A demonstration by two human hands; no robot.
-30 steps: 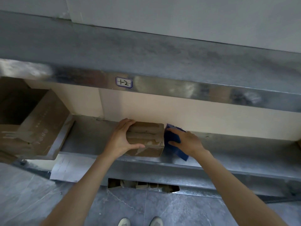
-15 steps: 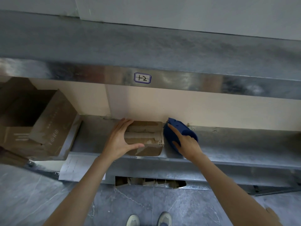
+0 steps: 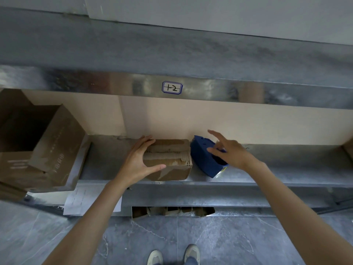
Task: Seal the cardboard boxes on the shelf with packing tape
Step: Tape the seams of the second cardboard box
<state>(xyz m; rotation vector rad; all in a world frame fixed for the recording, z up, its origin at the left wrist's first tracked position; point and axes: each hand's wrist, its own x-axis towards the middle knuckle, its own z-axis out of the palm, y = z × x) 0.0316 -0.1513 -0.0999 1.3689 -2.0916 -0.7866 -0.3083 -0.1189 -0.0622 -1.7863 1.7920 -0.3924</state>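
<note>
A small cardboard box (image 3: 172, 159) with old tape strips on its top stands on the metal shelf (image 3: 277, 173). My left hand (image 3: 138, 161) holds its left end, fingers over the top and thumb across the front. A blue tape dispenser (image 3: 204, 157) lies on the shelf just right of the box. My right hand (image 3: 227, 152) hovers over the dispenser with fingers spread, gripping nothing.
An upper shelf beam carries a label reading 1-2 (image 3: 172, 87). Larger open cardboard boxes (image 3: 44, 146) sit at the left of the shelf. A paper sheet (image 3: 80, 197) hangs below the shelf edge. Another box edge (image 3: 348, 148) shows at far right. My shoes (image 3: 172, 255) stand on the grey floor.
My right hand has let go of the blue dispenser and lifted off it, fingers spreading. The dispenser now rests on the shelf. My left hand stays on the box.
</note>
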